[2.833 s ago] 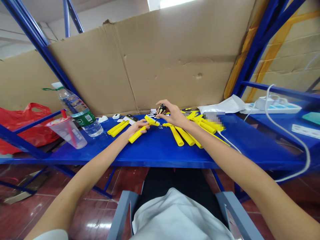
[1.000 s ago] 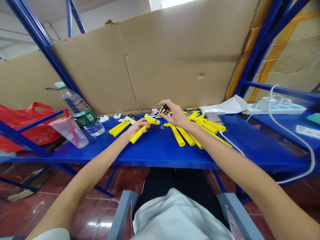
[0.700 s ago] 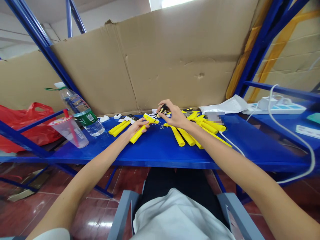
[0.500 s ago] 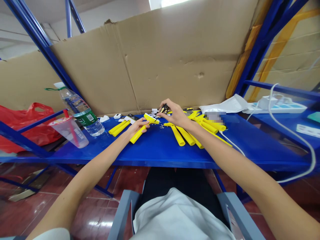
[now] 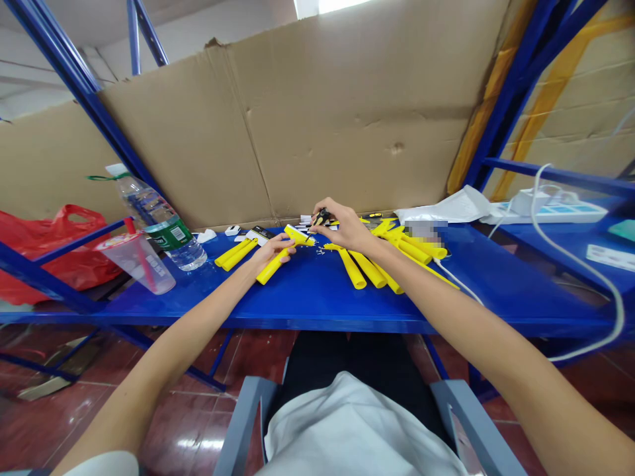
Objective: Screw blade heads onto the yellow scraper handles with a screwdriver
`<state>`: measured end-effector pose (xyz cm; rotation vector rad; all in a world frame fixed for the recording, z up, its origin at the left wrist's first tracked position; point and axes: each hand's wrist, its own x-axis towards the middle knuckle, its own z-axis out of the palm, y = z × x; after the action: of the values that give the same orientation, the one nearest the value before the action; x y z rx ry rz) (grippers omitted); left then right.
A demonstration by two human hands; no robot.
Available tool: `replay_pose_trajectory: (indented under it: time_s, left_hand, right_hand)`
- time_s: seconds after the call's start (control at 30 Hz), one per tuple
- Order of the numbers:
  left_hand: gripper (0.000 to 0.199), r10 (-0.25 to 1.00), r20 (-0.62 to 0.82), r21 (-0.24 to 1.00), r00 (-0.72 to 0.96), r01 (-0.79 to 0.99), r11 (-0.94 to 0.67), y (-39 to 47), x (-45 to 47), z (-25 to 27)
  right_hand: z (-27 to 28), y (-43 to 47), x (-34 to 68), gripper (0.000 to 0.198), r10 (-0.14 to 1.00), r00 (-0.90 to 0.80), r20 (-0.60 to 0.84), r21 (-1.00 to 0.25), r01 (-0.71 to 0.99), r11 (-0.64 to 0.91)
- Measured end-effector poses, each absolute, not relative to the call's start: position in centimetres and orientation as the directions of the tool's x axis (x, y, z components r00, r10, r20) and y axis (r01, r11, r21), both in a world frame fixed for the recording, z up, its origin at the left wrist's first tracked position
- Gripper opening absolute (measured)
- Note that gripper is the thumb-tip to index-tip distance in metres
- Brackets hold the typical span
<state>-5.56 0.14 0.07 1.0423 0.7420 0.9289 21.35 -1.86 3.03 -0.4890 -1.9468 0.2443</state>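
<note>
Fingers of the left hand (image 5: 272, 252) wrap a yellow handle (image 5: 269, 269), held over mid tabletop (image 5: 307, 297), its head angled up and right. Can't tell if its lower end touches down. Right hand (image 5: 346, 228): fingers pinching a black-and-beige screwdriver (image 5: 322, 217), tip at the handle's head; seating too small to tell.

Small white bits (image 5: 321, 251) just right of it, then a fan of yellow handles (image 5: 371, 271) partly under the right forearm. Two more handles (image 5: 236, 254) on the left, touching or nearly touching a black-and-white card (image 5: 260, 235).

Room: strip of blue between work and front edge (image 5: 327, 322); wider stretch right of the pile, crossed by a white cable (image 5: 459, 281). Rear is tight, cardboard (image 5: 347, 132) along the back edge.

Containers, left side: capped bottle (image 5: 173, 236), green label; plastic cup (image 5: 126, 264) with red straw (image 5: 143, 259); red bag (image 5: 64, 258), contents hidden. Back right: white pouch (image 5: 446, 206), contents hidden, beside a power strip (image 5: 570, 213).
</note>
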Motion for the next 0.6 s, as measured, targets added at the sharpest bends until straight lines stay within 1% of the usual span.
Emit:
replay_pose_trajectory:
  time_s: [0.1, 0.17, 0.27, 0.37, 0.47, 0.6]
  left_hand:
    - [0.038, 0.895, -0.075, 0.938, 0.440, -0.274, 0.214, 0.1, -5.6, 0.2]
    - [0.038, 0.884, -0.077, 0.936, 0.460, -0.271, 0.223, 0.2, -5.7, 0.2]
    - [0.034, 0.863, -0.100, 0.930, 0.494, -0.262, 0.258, 0.3, -5.7, 0.4]
    - [0.030, 0.846, -0.143, 0.920, 0.514, -0.247, 0.306, 0.1, -5.7, 0.7]
    - [0.030, 0.817, -0.158, 0.916, 0.555, -0.225, 0.331, -0.1, -5.7, 0.9]
    - [0.030, 0.804, -0.148, 0.922, 0.576, -0.213, 0.322, -0.1, -5.7, 0.9]
  right_hand:
    - [3.1, -2.1, 21.3, 0.032, 0.438, -0.332, 0.835, -0.382, 0.221, 0.897]
    - [3.3, -2.3, 21.3, 0.036, 0.444, -0.293, 0.847, -0.393, 0.218, 0.893]
    - [3.7, -2.6, 21.3, 0.044, 0.444, -0.174, 0.879, -0.417, 0.172, 0.893]
    - [4.0, -2.7, 21.2, 0.047, 0.444, -0.081, 0.892, -0.434, 0.115, 0.894]
    - [4.0, -2.8, 21.0, 0.048, 0.465, -0.089, 0.881, -0.457, 0.096, 0.884]
    - [3.8, -3.3, 20.6, 0.050, 0.489, -0.133, 0.862, -0.484, 0.069, 0.873]
